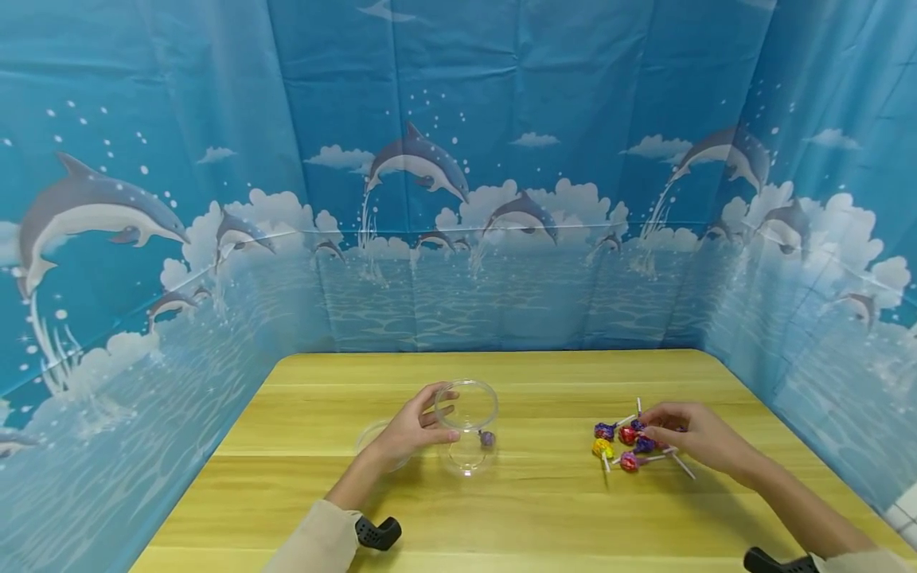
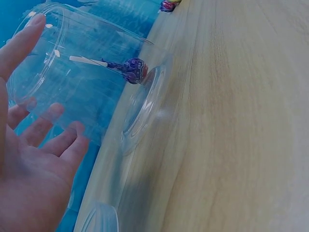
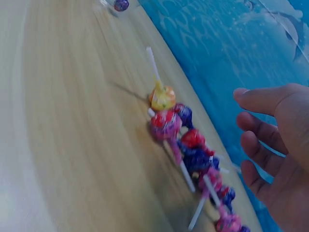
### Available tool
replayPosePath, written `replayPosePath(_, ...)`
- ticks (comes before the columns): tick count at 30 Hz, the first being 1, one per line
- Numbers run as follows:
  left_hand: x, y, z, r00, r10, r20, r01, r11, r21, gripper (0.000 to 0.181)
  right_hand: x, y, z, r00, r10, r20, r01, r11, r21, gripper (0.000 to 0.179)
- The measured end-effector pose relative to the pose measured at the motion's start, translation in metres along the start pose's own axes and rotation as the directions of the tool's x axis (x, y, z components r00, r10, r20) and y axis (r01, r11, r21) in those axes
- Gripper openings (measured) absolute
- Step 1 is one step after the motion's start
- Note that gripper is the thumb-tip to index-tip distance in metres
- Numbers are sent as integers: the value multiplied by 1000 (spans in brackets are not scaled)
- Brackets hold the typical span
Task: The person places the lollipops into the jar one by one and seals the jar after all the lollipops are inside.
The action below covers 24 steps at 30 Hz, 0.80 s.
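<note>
A clear round jar (image 1: 467,410) stands on the table with its mouth up, and one purple-wrapped lollipop (image 2: 134,70) is inside it. My left hand (image 1: 414,430) grips the jar's side near the rim, thumb on one side and fingers on the other. On the right lies a loose pile of lollipops in purple, red, pink and yellow wrappers; a yellow one (image 1: 602,448) and a pink one (image 1: 630,461) are at its near left. Over the far right of this pile hovers my right hand (image 1: 691,434), fingers loosely bent. The right wrist view shows nothing between them.
A clear round lid (image 1: 367,436) lies on the table left of the jar, partly behind my left hand. The yellow wood-grain table (image 1: 501,517) ends at a blue dolphin-printed curtain (image 1: 458,302) at the back and sides.
</note>
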State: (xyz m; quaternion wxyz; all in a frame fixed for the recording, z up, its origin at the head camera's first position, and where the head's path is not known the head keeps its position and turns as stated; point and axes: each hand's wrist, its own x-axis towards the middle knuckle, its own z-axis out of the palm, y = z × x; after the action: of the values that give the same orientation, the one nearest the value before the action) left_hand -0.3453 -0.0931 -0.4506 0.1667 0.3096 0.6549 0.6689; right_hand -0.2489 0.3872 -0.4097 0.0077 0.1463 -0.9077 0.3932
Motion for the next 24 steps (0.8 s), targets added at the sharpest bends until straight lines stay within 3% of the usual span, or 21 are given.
replayPosePath(6,1,-1,0,1000,-1,-3,1,1000,0,84,-16,26,-1,999,0,-45,-1,1000,-22,26)
replayPosePath(15,2,-1,0,1000,1,-4,-1,1000,-5,84,-36,51,0,990,96,-106,-103,993,-57,23)
replayPosePath(21,0,-2,-1,1000,2,-6,-2,1000,-6,83,-42,63,12,990,14,-138,-49,967,-251,15)
replayPosePath(24,1,-1,-1,1000,6,-6,-6,1000,-1,83,-42,66,15,987,20,-162,-68,952,-297,12)
